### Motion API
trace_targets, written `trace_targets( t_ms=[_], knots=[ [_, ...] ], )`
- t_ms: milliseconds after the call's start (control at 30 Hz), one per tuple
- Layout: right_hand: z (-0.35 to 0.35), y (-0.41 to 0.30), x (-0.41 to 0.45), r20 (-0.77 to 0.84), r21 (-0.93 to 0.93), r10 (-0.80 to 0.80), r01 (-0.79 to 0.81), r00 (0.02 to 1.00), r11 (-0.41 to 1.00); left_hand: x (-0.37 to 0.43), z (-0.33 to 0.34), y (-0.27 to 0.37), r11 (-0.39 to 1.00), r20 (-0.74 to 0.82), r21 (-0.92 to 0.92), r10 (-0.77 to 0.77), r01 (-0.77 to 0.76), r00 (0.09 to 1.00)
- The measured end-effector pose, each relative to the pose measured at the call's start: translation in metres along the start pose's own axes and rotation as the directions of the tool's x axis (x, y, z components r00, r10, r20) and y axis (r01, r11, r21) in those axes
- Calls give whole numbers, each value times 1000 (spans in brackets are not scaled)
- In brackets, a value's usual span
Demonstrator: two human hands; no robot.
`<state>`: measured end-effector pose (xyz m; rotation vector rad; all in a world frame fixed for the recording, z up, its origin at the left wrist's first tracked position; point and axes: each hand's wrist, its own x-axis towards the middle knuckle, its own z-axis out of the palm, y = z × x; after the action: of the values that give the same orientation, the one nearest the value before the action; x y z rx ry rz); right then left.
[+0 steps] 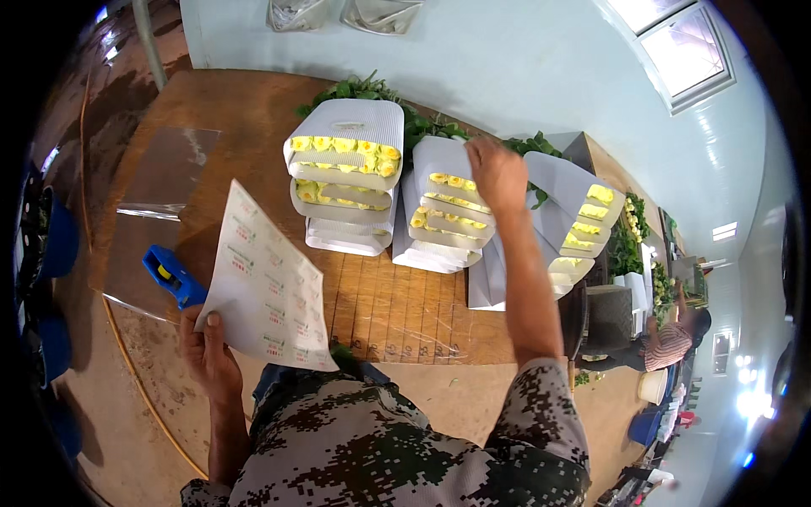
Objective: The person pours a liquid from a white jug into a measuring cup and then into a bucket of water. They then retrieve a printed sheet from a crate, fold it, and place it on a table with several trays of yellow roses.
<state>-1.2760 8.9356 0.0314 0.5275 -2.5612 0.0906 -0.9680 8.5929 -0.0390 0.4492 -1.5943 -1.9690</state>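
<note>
My left hand (212,355) grips the lower left corner of a sheet of printed stickers (269,291). A blue tape dispenser (174,275) lies just beyond that hand. My right hand (497,171) is at the top of the middle stack of wrapped yellow roses (443,155), its fingers bent; what lies under the fingertips is hidden. To its left stands another stack of rose bunches in white corrugated wrap (348,120), with an oval label on the top one. A third stack in white wrap (557,177) leans at the right. Green leaves (364,89) stick out behind the stacks.
The wooden table (253,139) bears ruled lines and numbers near its front edge. Clear plastic sheets (152,190) lie at its left. Blue buckets (57,234) stand on the floor at the far left. A person in a striped shirt (668,345) is farther off at the right.
</note>
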Motion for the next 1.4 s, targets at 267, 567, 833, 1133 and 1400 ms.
trace_targets(
  t_ms=[267,567,833,1133,1400],
  knots=[
    [4,19,-23,410,34,-85,78,908,996,-7,7,7,998,-52,66,25,-21,998],
    [-14,-124,-138,317,692,-283,-17,905,722,6,12,-5,964,-87,-202,-196,175,977],
    [3,-288,-168,-129,801,-167,202,977,563,5,16,6,899,18,-394,-198,189,980],
    [1,-281,-171,-131,861,-291,254,948,441,-6,20,-6,922,-141,-274,-319,272,937],
    [-5,-268,-133,-15,945,-7,17,1000,328,-18,20,4,947,34,-125,-293,295,956]
  ],
)
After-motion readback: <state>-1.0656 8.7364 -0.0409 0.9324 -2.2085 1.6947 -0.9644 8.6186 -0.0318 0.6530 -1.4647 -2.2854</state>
